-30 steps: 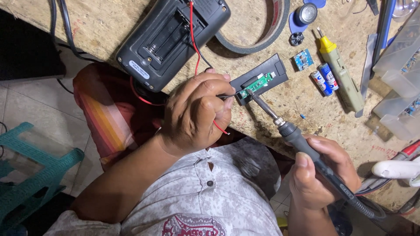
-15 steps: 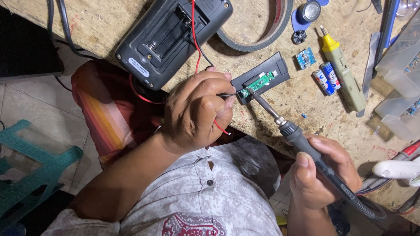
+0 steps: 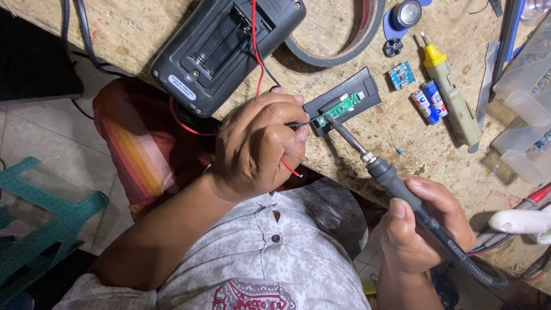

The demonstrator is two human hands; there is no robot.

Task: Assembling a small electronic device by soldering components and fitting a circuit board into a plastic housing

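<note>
Far left there's a teal plastic chair (image 3: 40,229) on the floor, and my striped cushion (image 3: 143,155) tucked under the edge of the worktop (image 3: 356,166). Up top sits the black meter (image 3: 224,49) on its face with the battery bay open, red wire (image 3: 255,40) running down from it to my left hand (image 3: 258,146). That hand's grip is pressed together, pinching the thin wire end and holding it against the small green circuit board (image 3: 340,106), which lies in its black case (image 3: 344,100) flat on the worktop, right by my fingertips. My right hand (image 3: 422,224) has its grip wrapped tight around the soldering iron (image 3: 402,189), tip touching the near end of the board where the wire meets it. So I'd say I'm mid-joint, heating the pad. Next move as I see it calls for keeping the wire dead steady and lifting the iron straight off without dragging it. Further right: a roll of tape (image 3: 344,34), a little blue board (image 3: 400,75), two blue batteries (image 3: 427,102), a yellow-tipped tester pen (image 3: 450,95) and clear plastic boxes (image 3: 525,109)
</note>
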